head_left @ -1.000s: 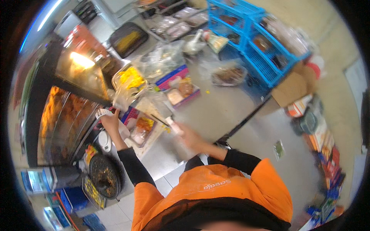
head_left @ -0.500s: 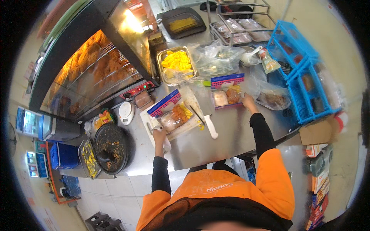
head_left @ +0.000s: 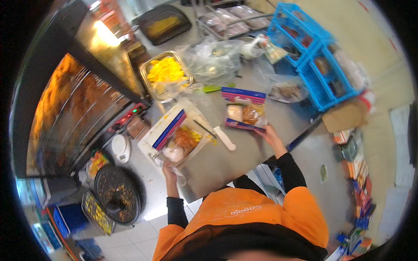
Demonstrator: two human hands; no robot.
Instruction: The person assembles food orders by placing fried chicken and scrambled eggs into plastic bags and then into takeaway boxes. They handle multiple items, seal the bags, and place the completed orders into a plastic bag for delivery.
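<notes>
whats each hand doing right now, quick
Left hand: closed around a whitish item, kind unclear.
Right hand: gripping the near edge of the right-hand food box.

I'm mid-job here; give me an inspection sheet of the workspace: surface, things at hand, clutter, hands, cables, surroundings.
Surface: metal counter, with a cutting board on it.
Things at hand: left food pack lies on the board; right food pack is right of it, off the board.
Clutter: knife beside the board; plastic bags, yellow food tray and blue crates farther back.
Hands: left hand holds a white item, unidentifiable; right hand touches the right food pack's near corner, grip unclear.
Cables: nothing seen.
Surroundings: lit food cabinet at left; tiled floor below.
</notes>
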